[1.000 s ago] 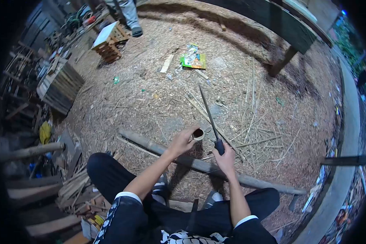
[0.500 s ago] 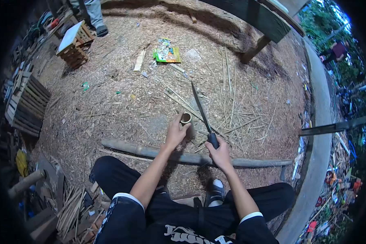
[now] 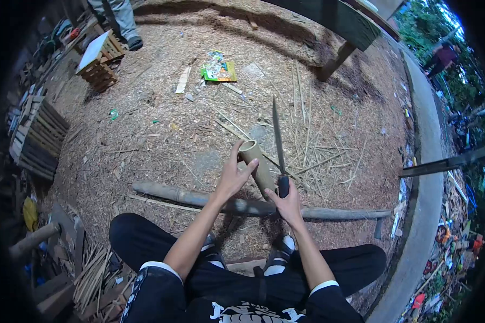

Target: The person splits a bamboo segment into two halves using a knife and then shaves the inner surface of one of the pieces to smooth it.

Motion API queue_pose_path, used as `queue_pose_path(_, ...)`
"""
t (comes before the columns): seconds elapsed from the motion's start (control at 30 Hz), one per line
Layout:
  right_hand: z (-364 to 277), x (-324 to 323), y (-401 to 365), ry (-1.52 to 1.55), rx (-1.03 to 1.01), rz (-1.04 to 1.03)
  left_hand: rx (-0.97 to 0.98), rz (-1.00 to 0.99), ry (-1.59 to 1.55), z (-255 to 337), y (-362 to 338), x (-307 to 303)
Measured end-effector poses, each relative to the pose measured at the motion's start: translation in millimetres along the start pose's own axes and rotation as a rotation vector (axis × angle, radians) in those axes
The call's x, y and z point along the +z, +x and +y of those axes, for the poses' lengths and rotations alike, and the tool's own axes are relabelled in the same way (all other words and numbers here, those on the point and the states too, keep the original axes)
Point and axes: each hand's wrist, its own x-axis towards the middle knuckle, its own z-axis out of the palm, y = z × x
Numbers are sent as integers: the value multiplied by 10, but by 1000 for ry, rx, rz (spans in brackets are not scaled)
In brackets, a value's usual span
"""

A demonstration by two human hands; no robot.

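A hollow bamboo tube slants between my hands, its open end up and to the left. My left hand is wrapped round its upper part. In my right hand is the black handle of a long knife, its blade pointing away from me. The fingers of my right hand also come up against the lower end of the tube. Below the tube, a long bamboo pole lies across the ground in front of my feet.
Thin bamboo strips are scattered ahead. Colourful packaging lies beyond them. Slatted crates stand at left, near a white-topped wooden stool and a person's legs. Another person is at far right, past a concrete kerb.
The tube has tilted, so its side now shows, and its lower end is by my right hand. The knife has turned more upright, and my right hand has come slightly lower.
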Motion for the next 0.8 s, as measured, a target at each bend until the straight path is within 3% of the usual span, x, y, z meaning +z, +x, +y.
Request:
queue_pose_path(0.07,103,77,83,84,-62,4,-151,33,-275,165,-16,-9)
queue_pose_path(0.13,-79,91,116,524,107,-210,-116,141,-315,247,-38,12)
queue_pose_path(0.2,-31,211,135,569,119,-299,-62,240,-337,384,-84,-33)
queue_pose_path(0.27,-92,287,84,485,98,-382,-233,273,-307,557,-146,-105)
queue_pose_path(0.3,-150,317,73,512,90,-385,-224,276,-280,518,-166,-133)
queue_pose_path(0.47,-466,210,118,679,18,-391,-103,-15,-256,371,-483,-273)
queue_pose_path(0.53,-499,216,164,825,-1,-429,-105,-41,-278,402,-619,-301)
queue_pose_path(0.6,-508,184,178,739,24,-375,-205,-102,-280,426,-718,-314)
queue_pose_path(0.73,-406,124,161,821,130,-395,-12,-153,-306,298,-864,-212)
queue_pose_path(0.8,-326,110,100,804,142,-362,-52,-167,-303,265,-924,-204)
